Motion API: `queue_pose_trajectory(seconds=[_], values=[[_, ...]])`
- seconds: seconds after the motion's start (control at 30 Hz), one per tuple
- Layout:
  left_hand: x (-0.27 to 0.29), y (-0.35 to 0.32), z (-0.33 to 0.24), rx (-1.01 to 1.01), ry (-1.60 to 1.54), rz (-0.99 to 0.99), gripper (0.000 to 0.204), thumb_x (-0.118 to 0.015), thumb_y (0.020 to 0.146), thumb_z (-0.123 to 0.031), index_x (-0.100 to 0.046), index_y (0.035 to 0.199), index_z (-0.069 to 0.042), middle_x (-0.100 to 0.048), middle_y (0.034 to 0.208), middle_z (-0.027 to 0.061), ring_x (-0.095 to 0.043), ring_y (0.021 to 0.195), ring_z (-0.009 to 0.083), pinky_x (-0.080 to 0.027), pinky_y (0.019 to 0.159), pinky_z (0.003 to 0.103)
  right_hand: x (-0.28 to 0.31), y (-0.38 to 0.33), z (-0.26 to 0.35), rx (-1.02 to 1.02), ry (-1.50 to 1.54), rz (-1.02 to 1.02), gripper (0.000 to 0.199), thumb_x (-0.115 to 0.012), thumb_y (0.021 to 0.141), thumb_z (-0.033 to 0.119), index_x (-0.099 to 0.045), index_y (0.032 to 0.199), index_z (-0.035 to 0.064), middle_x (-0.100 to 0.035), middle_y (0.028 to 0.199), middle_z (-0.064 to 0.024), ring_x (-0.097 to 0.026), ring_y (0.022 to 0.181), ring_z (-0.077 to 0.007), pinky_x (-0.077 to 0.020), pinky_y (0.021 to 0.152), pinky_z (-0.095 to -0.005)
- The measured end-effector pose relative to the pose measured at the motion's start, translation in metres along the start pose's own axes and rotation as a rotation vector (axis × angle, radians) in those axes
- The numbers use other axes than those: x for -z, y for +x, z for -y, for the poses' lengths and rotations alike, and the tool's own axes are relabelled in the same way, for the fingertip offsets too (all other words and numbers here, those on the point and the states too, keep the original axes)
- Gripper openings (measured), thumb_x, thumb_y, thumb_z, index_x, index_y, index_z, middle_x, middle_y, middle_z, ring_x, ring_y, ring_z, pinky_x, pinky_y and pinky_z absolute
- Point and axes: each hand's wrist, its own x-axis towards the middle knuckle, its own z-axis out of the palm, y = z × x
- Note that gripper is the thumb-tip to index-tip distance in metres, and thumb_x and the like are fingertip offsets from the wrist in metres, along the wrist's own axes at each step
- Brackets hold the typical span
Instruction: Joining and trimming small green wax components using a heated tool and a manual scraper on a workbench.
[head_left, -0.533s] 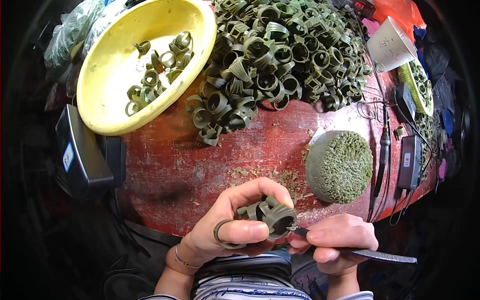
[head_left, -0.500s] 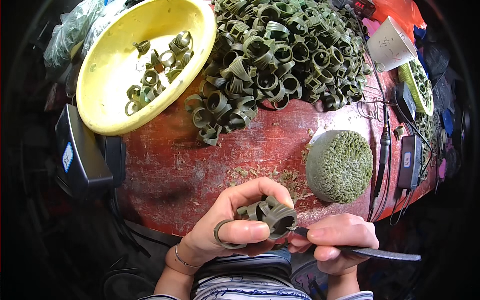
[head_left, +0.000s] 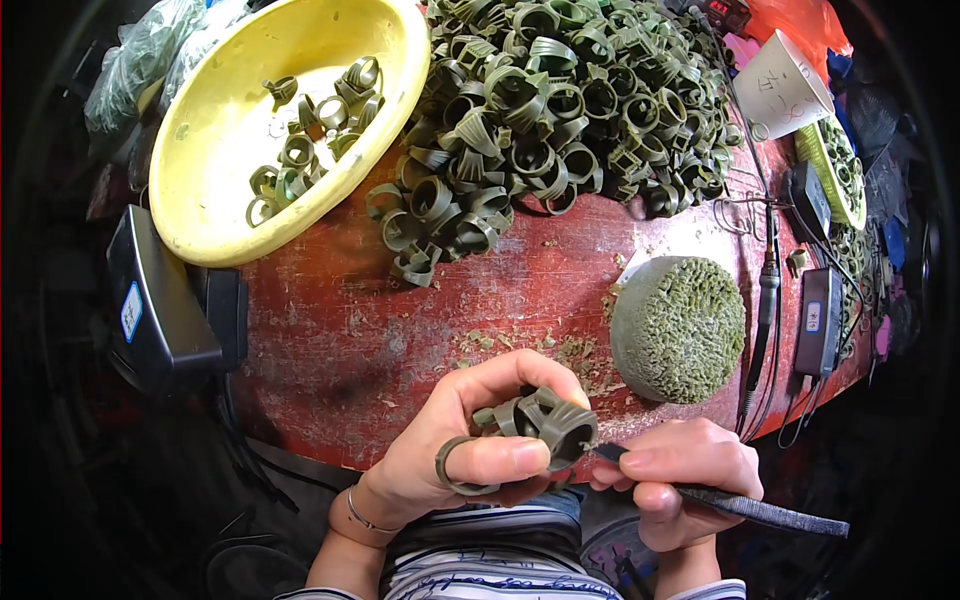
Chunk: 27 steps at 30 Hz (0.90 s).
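Some writing on cup; L hand w/ rings.

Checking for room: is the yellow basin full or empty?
Neither: the basin holds some green rings, with much of its inside bare.

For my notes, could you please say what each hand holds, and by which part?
The left hand holds green rings by their outsides, another ring around its thumb; the right hand grips a dark tool near its tip.

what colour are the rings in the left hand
The rings in the left hand are dull olive green, clearest in the head view.
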Motion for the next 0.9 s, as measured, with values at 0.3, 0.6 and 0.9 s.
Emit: queue_pose_trajectory(seconds=[0.3,0.6,0.9], values=[[-0.011,0.005,-0.004,-0.013,0.153,-0.054,0.044,-0.067,0.061,-0.021,-0.049,0.091,0.005,-0.057,0.080,0.0164,-0.054,0.058,0.0134,-0.043,0.046,0.021,-0.001,0.013,0.008,0.062,0.032,0.016,0.023,-0.063,0.081,0.025,-0.055,0.076,0.0040,-0.060,0.061,-0.0117,-0.057,0.046,-0.0150,-0.0465,0.043,-0.0217],[0.005,0.002,-0.002,-0.034,0.084,0.076,0.035,-0.067,0.070,-0.014,-0.054,0.100,-0.002,-0.056,0.087,0.0016,-0.052,0.076,0.0053,-0.042,0.067,0.019,0.021,0.003,0.005,0.005,-0.054,0.100,0.022,-0.065,0.076,0.023,-0.056,0.082,0.0040,-0.060,0.060,-0.0080,-0.059,0.050,-0.0170,-0.0466,0.046,-0.0248],[-0.007,0.004,0.001,-0.155,0.128,-0.099,0.046,-0.074,0.061,-0.018,-0.048,0.091,0.006,-0.056,0.074,0.0145,-0.049,0.047,0.0109,-0.034,0.034,0.019,0.011,-0.007,-0.008,0.002,0.074,0.008,0.021,-0.068,0.075,0.007,-0.058,0.092,0.0002,-0.064,0.069,-0.0113,-0.063,0.058,-0.0217,-0.0526,0.054,-0.0289]])
